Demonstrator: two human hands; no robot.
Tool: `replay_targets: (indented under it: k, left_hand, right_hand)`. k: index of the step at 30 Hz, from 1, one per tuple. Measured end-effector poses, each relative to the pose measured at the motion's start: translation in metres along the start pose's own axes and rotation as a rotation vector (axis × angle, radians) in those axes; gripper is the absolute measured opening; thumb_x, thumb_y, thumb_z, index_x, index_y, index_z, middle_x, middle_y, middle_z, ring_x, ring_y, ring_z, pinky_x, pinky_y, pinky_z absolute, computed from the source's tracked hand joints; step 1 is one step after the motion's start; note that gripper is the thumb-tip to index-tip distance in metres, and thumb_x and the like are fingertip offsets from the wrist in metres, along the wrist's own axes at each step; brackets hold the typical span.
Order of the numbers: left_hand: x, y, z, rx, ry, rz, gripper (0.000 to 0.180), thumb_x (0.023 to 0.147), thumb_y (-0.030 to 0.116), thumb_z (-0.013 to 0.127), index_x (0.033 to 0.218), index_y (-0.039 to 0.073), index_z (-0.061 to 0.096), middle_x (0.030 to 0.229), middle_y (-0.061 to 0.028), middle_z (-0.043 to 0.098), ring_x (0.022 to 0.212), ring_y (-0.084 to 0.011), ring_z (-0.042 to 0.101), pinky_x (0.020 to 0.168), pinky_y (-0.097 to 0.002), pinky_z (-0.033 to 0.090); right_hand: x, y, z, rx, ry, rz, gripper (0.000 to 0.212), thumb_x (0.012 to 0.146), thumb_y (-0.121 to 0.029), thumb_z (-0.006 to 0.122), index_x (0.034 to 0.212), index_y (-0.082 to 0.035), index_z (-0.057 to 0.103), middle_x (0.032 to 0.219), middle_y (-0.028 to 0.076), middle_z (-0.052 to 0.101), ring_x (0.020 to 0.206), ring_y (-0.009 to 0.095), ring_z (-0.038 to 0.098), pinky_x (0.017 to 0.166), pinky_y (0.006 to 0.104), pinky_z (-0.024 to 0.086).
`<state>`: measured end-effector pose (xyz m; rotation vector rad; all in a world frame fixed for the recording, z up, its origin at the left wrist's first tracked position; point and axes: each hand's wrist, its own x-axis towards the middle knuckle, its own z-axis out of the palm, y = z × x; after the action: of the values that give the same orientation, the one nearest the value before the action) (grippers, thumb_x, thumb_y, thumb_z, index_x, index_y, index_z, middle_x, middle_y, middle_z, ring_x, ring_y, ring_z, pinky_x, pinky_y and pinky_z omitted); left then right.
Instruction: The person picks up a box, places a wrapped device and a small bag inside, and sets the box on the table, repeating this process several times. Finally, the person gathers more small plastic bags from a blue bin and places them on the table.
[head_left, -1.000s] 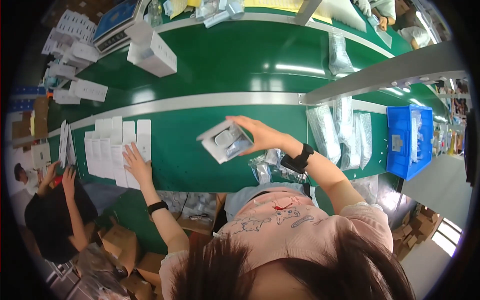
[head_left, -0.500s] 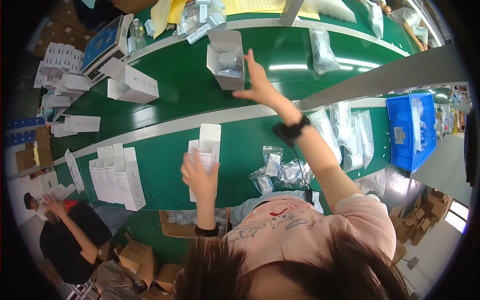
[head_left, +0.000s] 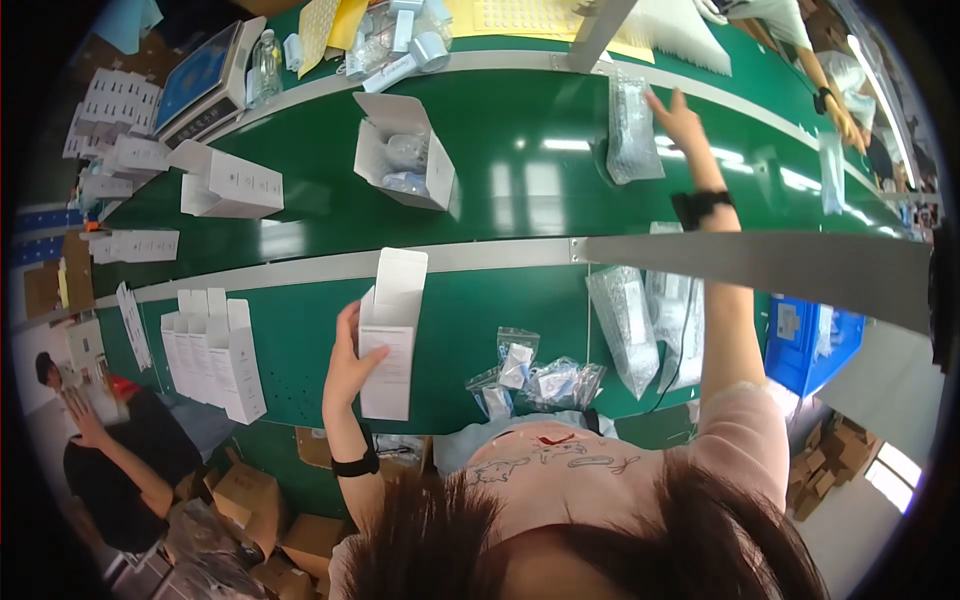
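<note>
My left hand [head_left: 352,368] grips the side of a tall white carton [head_left: 388,375] standing on the near bench strip, its top flap up. At the far right my right arm reaches over the belt. The fingers of my right hand [head_left: 680,125] are apart and hold nothing, just to the right of a clear bubble-wrap package [head_left: 633,140]. On the belt, an open white box [head_left: 437,175] contains clear-bagged pieces. To its left another open white box [head_left: 235,188] lies on the belt.
Several white cartons [head_left: 240,365] stand in a row at the left. Small clear bags [head_left: 560,382] lie near my body, bubble-wrap sleeves [head_left: 628,325] to their right. A grey metal post [head_left: 780,262] crosses at the right, near a blue bin [head_left: 810,345]. A co-worker [head_left: 125,460] sits at left.
My right hand has moved from beside the open box on the belt, rightward to the bubble-wrap package. My left hand has closed on the tall carton. The belt boxes appear farther left.
</note>
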<state>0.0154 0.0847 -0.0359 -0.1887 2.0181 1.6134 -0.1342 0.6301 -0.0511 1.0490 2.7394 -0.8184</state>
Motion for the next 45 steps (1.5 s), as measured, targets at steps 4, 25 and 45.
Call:
replay_targets:
  k: [4, 25, 45]
  left_hand:
    - [0.002, 0.042, 0.04, -0.017, 0.043, 0.294, 0.079, 0.06, 0.005, 0.07, 0.129, 0.007, 0.03, 0.124, -0.0148, 0.037, 0.114, -0.0257, 0.039, 0.094, -0.0342, 0.034]
    - [-0.004, 0.027, 0.106, 0.278, 0.248, 0.751, 0.073, 0.056, 0.009, 0.078, 0.107, 0.008, 0.025, 0.121, -0.0197, 0.042, 0.103, -0.0356, 0.049, 0.083, -0.0388, 0.043]
    - [-0.011, -0.004, 0.126, 0.161, 0.41, 1.088, 0.078, 0.052, 0.011, 0.082, 0.104, 0.009, 0.024, 0.112, -0.0227, 0.041, 0.099, -0.0364, 0.048, 0.078, -0.0418, 0.042]
  right_hand:
    - [0.06, 0.009, 0.046, -0.221, -0.003, -0.149, 0.086, 0.072, -0.026, 0.064, 0.137, -0.008, 0.011, 0.12, 0.026, 0.042, 0.087, 0.033, 0.057, 0.075, 0.0381, 0.047]
    - [-0.333, -0.075, 0.012, 1.26, 0.097, -0.556, 0.081, 0.064, -0.012, 0.071, 0.128, -0.005, 0.022, 0.121, 0.01, 0.036, 0.113, 0.02, 0.035, 0.096, 0.0313, 0.028]
    - [-0.328, -0.065, 0.066, 0.825, 0.173, -1.196, 0.047, 0.07, -0.007, 0.064, 0.114, -0.007, 0.046, 0.119, 0.016, 0.043, 0.115, 0.034, 0.038, 0.092, 0.0419, 0.034]
